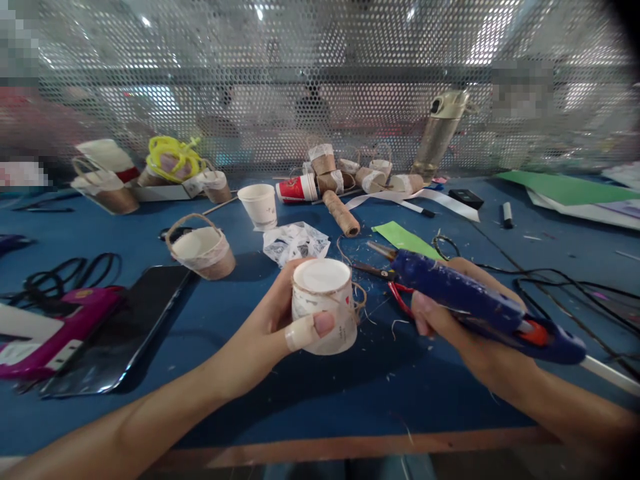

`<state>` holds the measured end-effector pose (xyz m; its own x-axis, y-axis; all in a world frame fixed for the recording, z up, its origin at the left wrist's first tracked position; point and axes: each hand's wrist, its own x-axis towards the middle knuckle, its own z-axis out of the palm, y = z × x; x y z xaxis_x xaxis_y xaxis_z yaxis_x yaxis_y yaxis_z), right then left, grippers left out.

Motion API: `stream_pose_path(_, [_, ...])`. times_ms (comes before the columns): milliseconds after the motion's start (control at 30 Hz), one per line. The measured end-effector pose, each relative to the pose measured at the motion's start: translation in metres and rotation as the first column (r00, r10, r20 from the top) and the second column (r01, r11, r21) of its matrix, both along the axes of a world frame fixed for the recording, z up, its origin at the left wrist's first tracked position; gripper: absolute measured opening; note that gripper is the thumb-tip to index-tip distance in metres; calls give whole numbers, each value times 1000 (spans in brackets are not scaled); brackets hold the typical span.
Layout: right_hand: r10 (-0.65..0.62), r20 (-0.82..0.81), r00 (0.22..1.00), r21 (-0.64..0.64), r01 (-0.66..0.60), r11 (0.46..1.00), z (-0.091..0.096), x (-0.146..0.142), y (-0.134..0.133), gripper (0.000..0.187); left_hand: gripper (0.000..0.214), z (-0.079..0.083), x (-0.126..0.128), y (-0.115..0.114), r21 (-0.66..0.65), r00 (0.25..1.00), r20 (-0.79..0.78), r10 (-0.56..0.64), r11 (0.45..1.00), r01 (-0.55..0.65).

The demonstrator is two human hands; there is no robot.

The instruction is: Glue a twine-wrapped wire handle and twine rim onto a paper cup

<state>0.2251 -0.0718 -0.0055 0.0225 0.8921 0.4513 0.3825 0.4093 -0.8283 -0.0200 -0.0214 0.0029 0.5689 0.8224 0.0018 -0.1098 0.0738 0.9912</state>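
Note:
My left hand [295,327] is wrapped round a paper cup [325,300], with its thumb across the near side. The cup is upside down, its base facing up, and a twine cord runs round it with a loop at the right. In my right hand [445,320] is a blue glue gun [460,290], its nozzle pointing left above the table. A white glue stick [610,373] sticks out of its back end. Scissors [400,293] with red handles lie partly hidden behind the gun. A roll of twine [341,215] lies beyond the cup.
A small twine-handled basket [203,252] and a white paper cup [258,207] stand on the blue table. Further back are several more small baskets [373,180] and a bottle [437,140]. At left lie a phone [125,333] and a magenta tool [80,327]. Black cable [540,273] runs at right.

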Motion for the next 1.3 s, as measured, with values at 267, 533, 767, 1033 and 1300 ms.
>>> stream_pose_path(267, [228,-159,961,-39,-237,971,0,-18,5,44,43,-3,6,1,62,996,-90,-2,998,7])
stream_pose_path(533, [210,-219,953,-102,-236,966,-7,-22,2,42,43,-3,13,-3,94,992,-120,41,995,-30])
stream_pose_path(767, [99,-166,981,-50,-109,993,-10,-25,3,31,46,-1,15,-4,153,979,-199,50,988,-19])
stream_pose_path(1033, [6,-127,992,-71,-15,997,3,-25,5,17,44,-2,13,-3,154,975,-221,41,988,-6])
stream_pose_path(1300, [89,-224,970,-184,-132,974,8,-27,8,11,42,-2,14,-3,121,982,-189,8,993,15])
